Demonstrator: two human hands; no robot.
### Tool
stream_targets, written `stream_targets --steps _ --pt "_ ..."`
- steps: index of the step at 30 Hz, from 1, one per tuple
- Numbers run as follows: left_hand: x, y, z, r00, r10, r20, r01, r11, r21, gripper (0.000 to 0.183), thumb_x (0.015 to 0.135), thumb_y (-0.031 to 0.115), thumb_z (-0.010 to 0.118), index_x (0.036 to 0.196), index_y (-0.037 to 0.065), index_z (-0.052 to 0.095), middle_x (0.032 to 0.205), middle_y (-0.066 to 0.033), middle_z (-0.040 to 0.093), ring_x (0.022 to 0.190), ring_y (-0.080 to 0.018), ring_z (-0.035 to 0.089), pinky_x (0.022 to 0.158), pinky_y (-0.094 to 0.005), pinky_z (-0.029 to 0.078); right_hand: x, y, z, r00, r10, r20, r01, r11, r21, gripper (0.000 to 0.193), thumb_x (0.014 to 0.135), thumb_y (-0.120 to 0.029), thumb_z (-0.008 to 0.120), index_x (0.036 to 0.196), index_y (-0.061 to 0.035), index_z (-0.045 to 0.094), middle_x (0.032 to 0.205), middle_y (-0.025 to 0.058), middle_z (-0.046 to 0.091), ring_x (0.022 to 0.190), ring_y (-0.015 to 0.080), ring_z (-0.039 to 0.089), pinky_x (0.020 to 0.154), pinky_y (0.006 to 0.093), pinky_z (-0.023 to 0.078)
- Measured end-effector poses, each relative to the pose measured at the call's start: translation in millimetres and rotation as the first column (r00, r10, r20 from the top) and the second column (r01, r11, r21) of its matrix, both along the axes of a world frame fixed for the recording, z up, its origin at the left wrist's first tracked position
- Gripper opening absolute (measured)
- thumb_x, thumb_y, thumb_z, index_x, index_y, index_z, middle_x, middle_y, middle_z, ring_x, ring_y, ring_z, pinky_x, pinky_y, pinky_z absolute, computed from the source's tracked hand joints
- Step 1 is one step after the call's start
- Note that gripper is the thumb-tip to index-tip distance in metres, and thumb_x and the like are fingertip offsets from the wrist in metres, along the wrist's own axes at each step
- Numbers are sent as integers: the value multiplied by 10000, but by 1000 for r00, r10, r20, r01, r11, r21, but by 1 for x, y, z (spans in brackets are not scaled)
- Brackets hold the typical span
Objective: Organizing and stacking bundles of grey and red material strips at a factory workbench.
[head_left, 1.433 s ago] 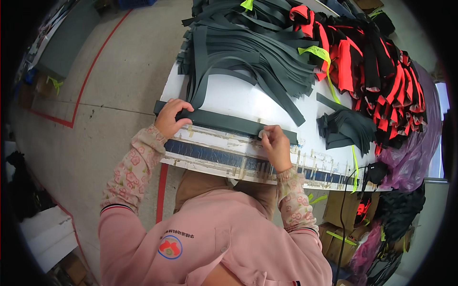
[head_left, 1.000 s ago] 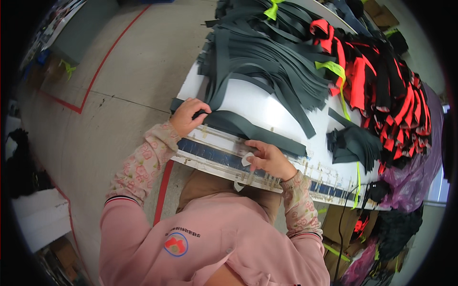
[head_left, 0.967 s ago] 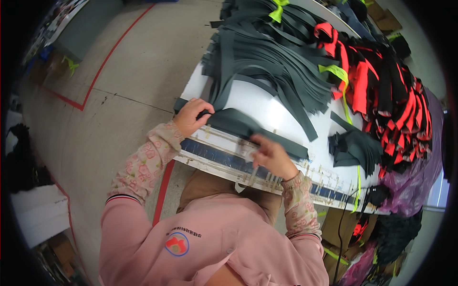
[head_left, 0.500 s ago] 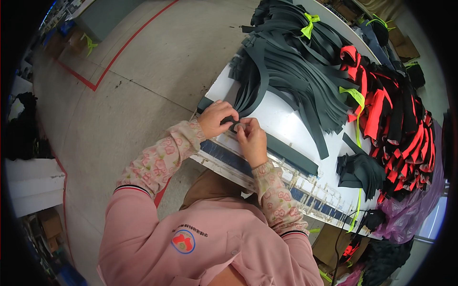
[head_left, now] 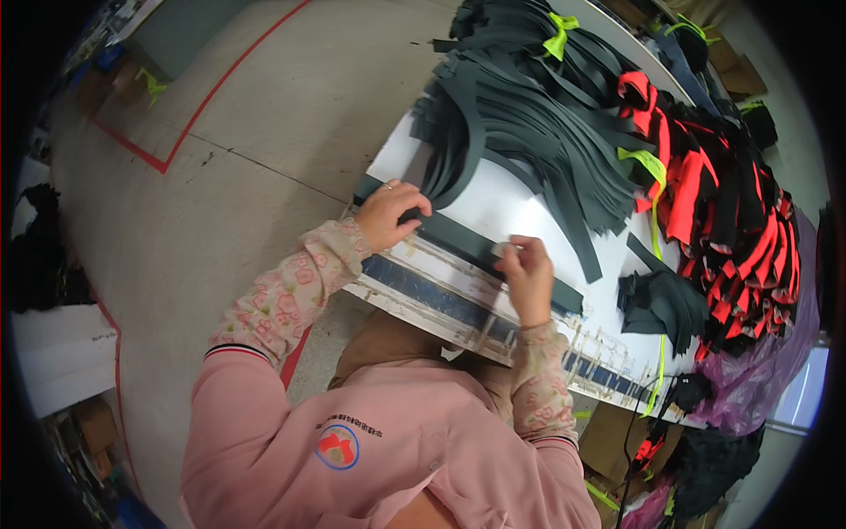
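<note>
A long dark grey fabric strip lies flat along the near edge of the white table. Toward the strip's left end, my left hand has its fingers curled in and pressed onto it, with a bit of dark material between fingers and thumb. Farther right, my right hand pinches a small pale piece over the strip; its kind is too small to make out. Just beyond my left hand, a big fanned bundle of dark grey strips covers the table.
Neon yellow ties mark the bundles. Red-and-black fabric pieces are heaped at the right, near a small dark strip pile and purple plastic. Worn tape lines the table's front edge. Red lines cross the floor.
My right hand has moved right along the strip, away from my left hand, with the pale piece in its fingers. My left hand stays near the strip's left end.
</note>
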State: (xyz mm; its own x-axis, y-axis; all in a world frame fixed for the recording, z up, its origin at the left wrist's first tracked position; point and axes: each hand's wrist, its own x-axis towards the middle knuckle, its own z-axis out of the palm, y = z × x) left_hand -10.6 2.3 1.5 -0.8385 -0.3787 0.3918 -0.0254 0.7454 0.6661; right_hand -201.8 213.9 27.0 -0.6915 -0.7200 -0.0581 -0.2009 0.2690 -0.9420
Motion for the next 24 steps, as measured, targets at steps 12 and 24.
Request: stream_targets --steps 12,24 --pt "0 1 11 996 -37 77 35 999 31 316 713 85 794 973 80 613 975 -76 602 973 -301 534 881 -385 435 -31 75 -7 957 18 -289 25 989 147 154 917 -70 632 1046 3 589 675 63 629 588 93 578 546 260 448" --pt "2 -3 10 999 -22 50 21 999 26 208 790 64 722 976 77 630 949 -90 609 936 -305 545 846 -385 442 -13 56 31 915 303 265 -323 946 34 268 941 -59 616 1198 -1 569 790 26 657 691 92 631 619 231 481"
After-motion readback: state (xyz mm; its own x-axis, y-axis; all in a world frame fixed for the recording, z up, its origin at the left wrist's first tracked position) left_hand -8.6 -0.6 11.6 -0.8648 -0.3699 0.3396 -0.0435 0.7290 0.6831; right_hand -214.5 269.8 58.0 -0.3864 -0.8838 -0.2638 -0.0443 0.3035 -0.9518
